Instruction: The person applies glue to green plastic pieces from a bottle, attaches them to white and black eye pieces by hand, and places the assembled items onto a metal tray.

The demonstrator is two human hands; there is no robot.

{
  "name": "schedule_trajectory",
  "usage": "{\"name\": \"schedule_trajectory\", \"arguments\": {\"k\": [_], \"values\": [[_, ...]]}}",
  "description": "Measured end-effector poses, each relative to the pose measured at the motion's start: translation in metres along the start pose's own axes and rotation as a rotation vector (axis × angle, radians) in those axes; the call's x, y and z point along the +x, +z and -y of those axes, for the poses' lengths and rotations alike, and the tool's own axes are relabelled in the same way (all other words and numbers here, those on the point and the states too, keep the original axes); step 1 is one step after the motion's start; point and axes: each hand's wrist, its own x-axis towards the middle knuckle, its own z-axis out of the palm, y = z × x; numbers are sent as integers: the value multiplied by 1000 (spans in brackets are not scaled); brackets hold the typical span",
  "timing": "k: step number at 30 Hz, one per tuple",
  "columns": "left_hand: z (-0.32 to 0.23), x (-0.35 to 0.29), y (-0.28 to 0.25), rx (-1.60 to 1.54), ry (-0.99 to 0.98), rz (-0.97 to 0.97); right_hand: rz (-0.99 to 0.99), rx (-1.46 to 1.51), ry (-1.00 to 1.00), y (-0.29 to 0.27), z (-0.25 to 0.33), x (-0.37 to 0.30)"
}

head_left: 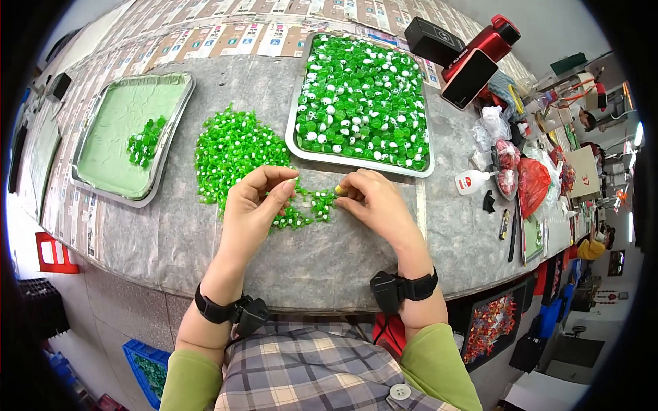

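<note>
My left hand [255, 202] is raised over the near edge of a pile of small green and white plastic pieces [236, 151]. Its thumb and forefinger are pinched together, and whatever lies between them is too small to make out. My right hand [375, 202] is also closed in a pinch, beside a few loose green pieces [321, 205] on the table. Something small and yellow shows at its fingertips, but what they hold cannot be told. Beyond my right hand lies a metal tray [363, 164] full of green and white rounded pieces with dark dots.
At the left is a green-lined tray [103, 147] with a cluster of green pieces [145, 142]. A red bottle [490, 44], a phone [469, 79] and a black box [433, 40] stand back right. A white glue bottle [473, 181] and plastic bags [534, 185] lie right.
</note>
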Motion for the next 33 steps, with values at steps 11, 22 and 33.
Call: {"name": "schedule_trajectory", "arguments": {"k": [11, 22, 33], "values": [[-6, -6, 24, 375, 381, 236, 91, 489, -11, -20, 20, -7], [-2, -11, 12, -146, -12, 57, -1318, 273, 176, -128, -69, -68], [4, -9, 10, -317, -142, 207, -883, 389, 390, -97, -139, -74]]}}
